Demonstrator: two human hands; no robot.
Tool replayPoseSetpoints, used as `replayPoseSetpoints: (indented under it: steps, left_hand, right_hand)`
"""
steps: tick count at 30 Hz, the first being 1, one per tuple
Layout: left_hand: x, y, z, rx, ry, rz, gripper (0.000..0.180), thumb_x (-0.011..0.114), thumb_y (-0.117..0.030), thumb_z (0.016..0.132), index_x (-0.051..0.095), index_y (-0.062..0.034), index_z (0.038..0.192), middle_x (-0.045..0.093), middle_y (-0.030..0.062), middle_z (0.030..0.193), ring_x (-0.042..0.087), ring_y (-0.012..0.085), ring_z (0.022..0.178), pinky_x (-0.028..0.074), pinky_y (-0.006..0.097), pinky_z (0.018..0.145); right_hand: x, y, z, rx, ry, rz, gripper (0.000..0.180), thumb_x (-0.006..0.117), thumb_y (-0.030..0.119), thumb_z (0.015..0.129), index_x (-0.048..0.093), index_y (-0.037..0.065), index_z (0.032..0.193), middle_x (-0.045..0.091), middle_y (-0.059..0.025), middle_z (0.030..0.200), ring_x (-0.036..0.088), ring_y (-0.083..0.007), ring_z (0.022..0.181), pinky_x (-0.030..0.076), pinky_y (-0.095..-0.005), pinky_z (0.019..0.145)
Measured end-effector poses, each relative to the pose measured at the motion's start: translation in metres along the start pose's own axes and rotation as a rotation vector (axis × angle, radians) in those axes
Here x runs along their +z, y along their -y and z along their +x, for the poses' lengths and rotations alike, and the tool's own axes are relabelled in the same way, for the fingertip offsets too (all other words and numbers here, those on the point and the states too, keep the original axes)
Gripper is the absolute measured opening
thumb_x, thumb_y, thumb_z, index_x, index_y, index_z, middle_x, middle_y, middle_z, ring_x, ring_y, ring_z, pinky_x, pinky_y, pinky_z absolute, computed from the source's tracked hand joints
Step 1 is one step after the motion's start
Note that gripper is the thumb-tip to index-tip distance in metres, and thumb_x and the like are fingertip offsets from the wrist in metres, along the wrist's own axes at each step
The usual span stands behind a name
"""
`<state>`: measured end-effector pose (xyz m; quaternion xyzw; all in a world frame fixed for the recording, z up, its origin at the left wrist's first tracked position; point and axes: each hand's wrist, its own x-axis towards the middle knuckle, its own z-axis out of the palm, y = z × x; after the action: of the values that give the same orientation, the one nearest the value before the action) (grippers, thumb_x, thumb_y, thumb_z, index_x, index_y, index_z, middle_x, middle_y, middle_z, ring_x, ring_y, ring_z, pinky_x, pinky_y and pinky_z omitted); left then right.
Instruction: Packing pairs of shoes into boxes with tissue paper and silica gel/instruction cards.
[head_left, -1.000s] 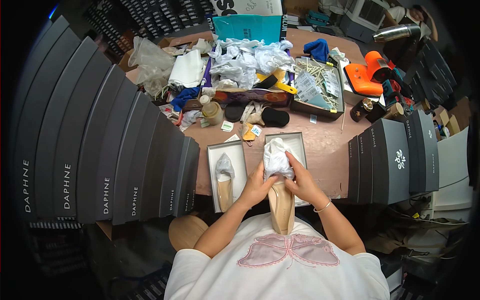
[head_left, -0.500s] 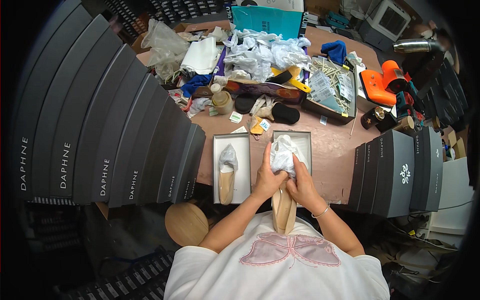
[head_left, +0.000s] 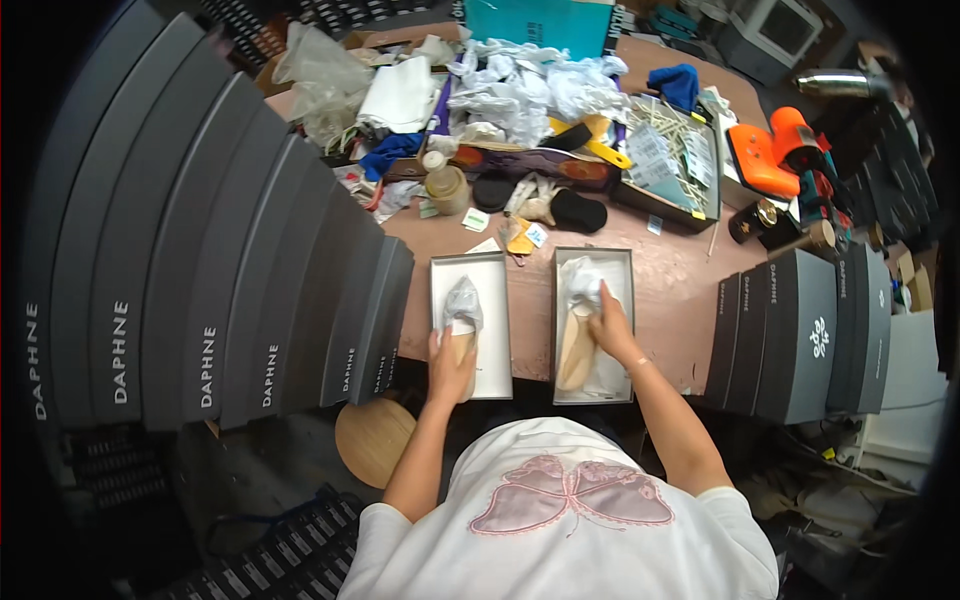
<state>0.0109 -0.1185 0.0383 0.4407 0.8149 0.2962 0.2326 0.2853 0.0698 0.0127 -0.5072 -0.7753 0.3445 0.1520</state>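
Observation:
Two shallow grey cardboard box halves with white insides lie side by side on the table. In the left box half (head_left: 495,345) is a flat beige shoe (head_left: 461,345) with pale tissue in its toe. My left hand (head_left: 449,370) is closed round that shoe's heel end, hiding part of it. The right box half (head_left: 618,384) holds the matching shoe (head_left: 575,358), its toe end wrapped in white tissue paper. My right hand (head_left: 612,330) grips this shoe along its right side, near the tissue; the fingertips are partly hidden.
Tall stacks of dark grey shoe boxes (head_left: 215,250) stand at the left, with more boxes (head_left: 795,340) at the right. Behind lie crumpled tissue (head_left: 520,95), a box of thin sticks (head_left: 685,150), a pump bottle (head_left: 446,188) and an orange tape dispenser (head_left: 765,165).
The right shoe has been lowered from my two hands into the right box half. My left hand has moved left, onto the other shoe.

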Motion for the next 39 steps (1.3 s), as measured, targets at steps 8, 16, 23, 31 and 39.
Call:
replayPoseSetpoints:
  steps: [8,16,23,31,39]
  left_hand:
    - [0.033,0.061,-0.003,-0.495,0.062,-0.434,0.044,0.055,-0.020,0.090,0.047,0.0016,0.127,0.061,0.0199,0.113,0.060,0.0287,0.103,0.045,0.038,0.092]
    - [0.015,-0.024,0.004,-0.285,0.405,-0.991,0.029,0.046,-0.022,0.099,0.055,-0.0008,0.116,0.063,0.0031,0.095,0.061,0.0096,0.081,0.049,0.023,0.072]
    - [0.031,-0.082,-0.001,-0.491,0.866,-1.472,0.036,0.050,-0.030,0.094,0.051,-0.0021,0.117,0.059,0.0073,0.082,0.060,0.0194,0.070,0.051,0.029,0.065]
    - [0.090,-0.149,-0.041,-0.471,1.445,-2.208,0.034,0.048,-0.036,0.095,0.050,-0.0072,0.113,0.050,0.0071,0.077,0.049,0.0182,0.066,0.045,0.028,0.058]
    - [0.109,-0.171,-0.057,-0.625,1.230,-2.201,0.037,0.047,-0.036,0.095,0.052,-0.0054,0.114,0.051,0.0081,0.073,0.048,0.0194,0.062,0.042,0.030,0.054]
  right_hand:
    - [0.022,0.000,-0.069,0.215,0.105,0.104,0.077,0.064,0.019,0.080,0.023,-0.001,0.143,0.049,-0.0324,0.120,0.057,-0.0444,0.098,0.047,-0.0459,0.083]
    - [0.012,0.026,-0.055,0.194,0.027,0.118,0.072,0.061,0.019,0.083,0.025,-0.004,0.141,0.057,-0.0311,0.112,0.064,-0.0381,0.084,0.050,-0.0398,0.074]
    - [-0.016,0.025,-0.062,0.456,-0.031,1.170,0.049,0.050,0.016,0.089,0.040,0.001,0.134,0.063,-0.0129,0.090,0.062,-0.0222,0.072,0.052,-0.0333,0.063]
    - [-0.076,0.045,-0.099,0.446,0.605,2.094,0.044,0.049,0.032,0.094,0.043,0.004,0.128,0.060,-0.0109,0.088,0.057,-0.0182,0.070,0.049,-0.0278,0.059]
    - [-0.100,0.021,-0.092,0.549,0.668,1.982,0.045,0.052,0.032,0.093,0.044,0.004,0.127,0.059,-0.0091,0.086,0.057,-0.0170,0.067,0.048,-0.0271,0.057]
